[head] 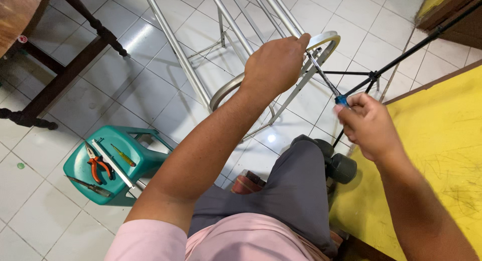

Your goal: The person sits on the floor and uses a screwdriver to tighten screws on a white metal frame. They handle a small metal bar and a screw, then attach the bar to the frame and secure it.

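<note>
Nearest to us, at the bottom of the frame, are our pink shirt (221,238) and grey trousers (296,190); from there our two arms reach up toward the centre. Our left hand (275,65) is closed around the pale curved rim (329,40) of a folding metal frame (201,65), just right of centre near the top; our right hand (369,125) is pinched tight on the blue handle of a screwdriver (329,82), whose thin shaft slants up to the joint beside the left fingers. We judge the frame light but stiff, hollow tube that may swing or slip on the glossy tiles, so the rim close to the joint seems the sound place to steady it; the screwdriver is slim and likely to roll in the fingers, best held well round the handle. At lower left a teal plastic stool (145,158) serves as a tray; on its seat lie orange-handled pliers (98,165), a small yellow-green screwdriver (123,156), a metal strip (113,165) and a dark-handled tool (90,186). A yellow board (442,155) fills the right; a dark wooden table leg (60,80) stands upper left.
</note>
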